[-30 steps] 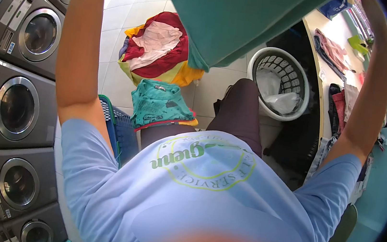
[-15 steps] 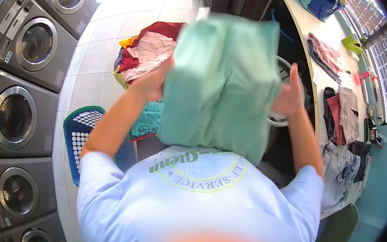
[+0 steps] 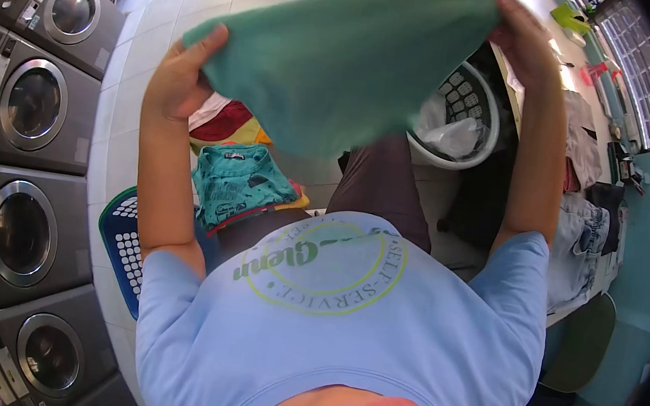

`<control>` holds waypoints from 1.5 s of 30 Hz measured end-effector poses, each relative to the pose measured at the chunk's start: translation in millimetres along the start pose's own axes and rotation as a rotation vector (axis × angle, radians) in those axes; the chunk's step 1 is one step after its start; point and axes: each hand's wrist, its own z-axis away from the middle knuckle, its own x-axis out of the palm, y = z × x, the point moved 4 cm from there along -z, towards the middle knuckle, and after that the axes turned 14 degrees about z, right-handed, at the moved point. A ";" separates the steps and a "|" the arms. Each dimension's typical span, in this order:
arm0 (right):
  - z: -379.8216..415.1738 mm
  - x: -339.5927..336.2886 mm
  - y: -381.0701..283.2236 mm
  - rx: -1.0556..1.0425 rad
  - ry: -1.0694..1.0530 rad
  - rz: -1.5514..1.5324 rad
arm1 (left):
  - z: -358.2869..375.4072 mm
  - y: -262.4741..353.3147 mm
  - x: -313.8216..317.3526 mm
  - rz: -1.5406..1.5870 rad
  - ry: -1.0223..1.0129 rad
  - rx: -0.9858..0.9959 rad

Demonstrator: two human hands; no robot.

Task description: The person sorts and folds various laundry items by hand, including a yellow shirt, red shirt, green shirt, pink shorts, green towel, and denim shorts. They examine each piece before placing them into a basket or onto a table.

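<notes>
The green cloth (image 3: 351,60), bunched up close half a second ago, is now spread wide and up in the air! The left hand (image 3: 182,80) pinches one end, fingers closed over the edge; the right hand (image 3: 524,37) grips the other end, closed on the fabric too. Stretched between them, the cloth blocks part of the white laundry basket (image 3: 471,107) and the red and yellow pile (image 3: 229,122). Below sits a folded teal shirt (image 3: 238,180) beside the blue basket (image 3: 122,235). Washing machines (image 3: 25,101) line the left.
</notes>
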 end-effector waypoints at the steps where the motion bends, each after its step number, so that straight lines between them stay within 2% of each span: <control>1: -6.4 -30.7 5.4 0.016 0.087 -0.084 | 2.1 7.9 12.3 0.026 -0.040 0.020; 3: 26.5 -12.8 -39.4 -0.144 0.093 -0.197 | 7.2 7.9 24.0 -0.001 -0.068 0.081; 5: 48.3 -23.7 -33.6 -0.158 0.108 -0.154 | 20.0 -0.8 32.5 -0.106 -0.038 0.155; 7: 87.2 -28.1 -21.9 -0.164 0.171 -0.136 | 35.1 -21.5 20.5 -0.454 0.017 0.283; 8: 111.9 -26.5 -5.2 -0.165 0.225 -0.139 | 44.1 -38.7 13.0 -0.408 -0.098 0.273; 9: 137.5 -50.5 39.0 -0.141 0.104 -0.147 | 52.8 -56.8 -3.2 -0.464 -0.217 0.214; 10: 164.2 -38.0 52.6 -0.081 0.143 -0.103 | 61.2 -73.9 -5.1 -0.439 -0.341 0.064; 11: 193.3 -42.8 91.0 0.035 0.143 -0.113 | 69.2 -98.0 -8.1 -0.426 -0.305 -0.094; 12: 211.6 -23.0 102.1 0.175 0.120 -0.168 | 78.1 -126.4 -15.1 -0.411 -0.268 -0.252; 13: 229.5 -14.0 122.2 0.373 0.051 -0.157 | 89.5 -167.0 -46.3 -0.464 -0.177 -0.475; 14: 241.1 -2.3 133.9 0.514 -0.047 -0.078 | 98.4 -185.9 -39.0 -0.335 -0.190 -0.529; 15: 254.0 8.0 152.2 0.623 -0.076 -0.121 | 108.3 -207.3 -47.9 -0.297 -0.152 -0.697; 17: 268.2 14.6 173.7 0.723 -0.105 -0.035 | 115.5 -230.6 -53.7 -0.262 -0.113 -0.782; 20: 264.1 4.9 164.8 0.580 0.018 -0.078 | 104.8 -232.7 -50.7 -0.246 -0.035 -0.571; 23: 250.0 -2.8 133.1 0.427 0.165 -0.040 | 89.0 -209.2 -43.5 -0.176 0.058 -0.320; 27: 256.0 -16.0 93.4 0.317 0.241 0.084 | 96.2 -167.1 -27.6 -0.332 -0.079 -0.003; 28: 267.2 -21.9 88.0 0.318 0.248 0.119 | 103.1 -160.2 -32.2 -0.502 -0.116 0.005; 29: 277.7 -25.9 82.1 0.320 0.255 0.154 | 111.0 -153.7 -32.8 -0.532 -0.240 -0.008; 31: 296.3 -18.8 63.3 0.231 0.056 0.007 | 127.6 -142.2 -26.9 -0.586 -0.489 -0.035; 35: 294.2 -6.8 53.7 0.146 -0.205 -0.140 | 143.7 -151.2 -30.6 -0.323 -0.444 -0.313; 36: 294.0 -15.6 68.7 0.252 -0.119 -0.050 | 139.0 -155.8 -33.4 -0.344 -0.494 -0.283; 37: 287.5 -25.6 86.4 0.337 -0.060 0.084 | 130.4 -159.3 -38.0 -0.344 -0.423 -0.324; 38: 264.1 -17.9 88.5 0.296 0.011 0.127 | 120.3 -162.6 -41.2 -0.343 -0.352 -0.362; 39: 242.1 -15.5 94.4 0.349 0.067 0.180 | 108.4 -165.8 -44.4 -0.343 -0.280 -0.398; 40: 219.9 -14.3 104.8 0.331 0.138 0.226 | 90.3 -167.9 -45.2 -0.353 -0.222 -0.350; 41: 199.5 -13.4 124.2 0.368 0.214 0.144 | 69.6 -171.6 -44.7 -0.365 -0.164 -0.302; 43: 162.9 -11.3 177.2 0.482 0.335 0.286 | 33.0 -202.7 -65.3 -0.415 0.123 -0.284; 44: 150.3 7.8 192.4 0.363 0.438 0.443 | 14.7 -227.3 -74.0 -0.564 0.051 -0.230; 45: 141.1 32.1 196.0 0.306 0.431 0.935 | 4.3 -255.9 -81.6 -0.710 -0.018 -0.176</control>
